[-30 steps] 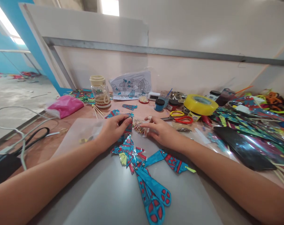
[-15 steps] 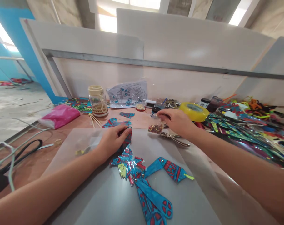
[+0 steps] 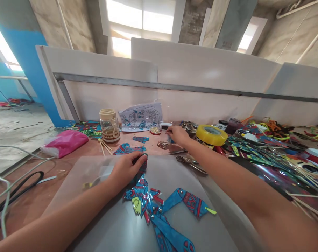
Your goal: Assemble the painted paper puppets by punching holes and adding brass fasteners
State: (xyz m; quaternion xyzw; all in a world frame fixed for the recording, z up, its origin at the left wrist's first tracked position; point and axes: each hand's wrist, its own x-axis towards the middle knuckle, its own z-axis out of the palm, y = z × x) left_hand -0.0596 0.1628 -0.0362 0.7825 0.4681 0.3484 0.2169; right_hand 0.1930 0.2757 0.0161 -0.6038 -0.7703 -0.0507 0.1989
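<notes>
My left hand (image 3: 128,168) pinches the upper end of a blue-and-red jointed paper puppet (image 3: 140,189), which lies on a translucent sheet (image 3: 108,224). Its glossy parts are joined with small round metal studs, and the pinched end is partly hidden by the fingers. My right hand (image 3: 178,135) reaches past the sheet's far edge with closed fingers. Just below and left of these fingertips is a small clear bag (image 3: 162,145) of brass-coloured bits, seemingly held by its top. Metal pliers (image 3: 191,164) lie under the right forearm.
A lidded glass jar (image 3: 108,126), wooden sticks (image 3: 105,146) and loose blue-red pieces (image 3: 128,149) lie behind the left hand. A dish of small beads (image 3: 155,131) and a drawing (image 3: 140,117) stand at the back. Yellow tape (image 3: 211,135) and cluttered strips (image 3: 255,154) occupy the right.
My right hand has moved away and left, and the small bag has shifted the same way, off the pliers. My left hand keeps its grip. The view has tilted upward.
</notes>
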